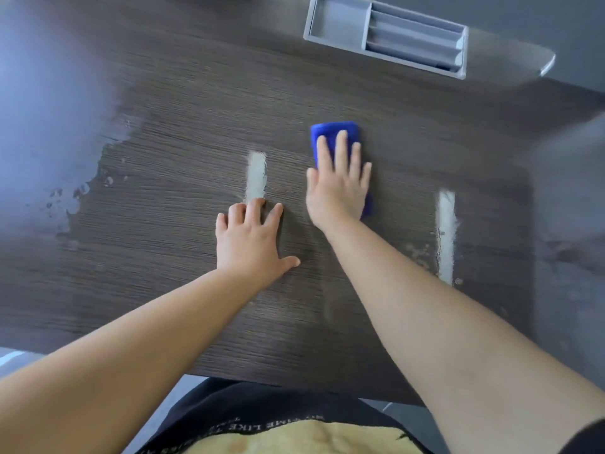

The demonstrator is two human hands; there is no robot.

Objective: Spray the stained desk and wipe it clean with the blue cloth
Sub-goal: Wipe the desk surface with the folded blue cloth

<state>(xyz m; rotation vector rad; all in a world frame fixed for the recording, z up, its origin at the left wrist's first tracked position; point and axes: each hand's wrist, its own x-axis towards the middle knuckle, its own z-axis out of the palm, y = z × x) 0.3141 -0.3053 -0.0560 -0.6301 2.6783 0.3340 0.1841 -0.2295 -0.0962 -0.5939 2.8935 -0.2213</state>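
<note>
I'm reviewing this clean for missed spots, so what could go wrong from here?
The right hand presses the bright blue cloth mid-desk, so the wet film and droplets at the left of the dark wood-grain desk might dry into marks if missed. The blotchy pale marks on the right could also be skipped. The left hand rests on the surface and may leave prints.

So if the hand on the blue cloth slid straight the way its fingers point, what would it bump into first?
The right hand lies flat on the blue cloth, pointing away from the person. Ahead is only bare desk, then most likely the grey tray sunk into the far side.
</note>
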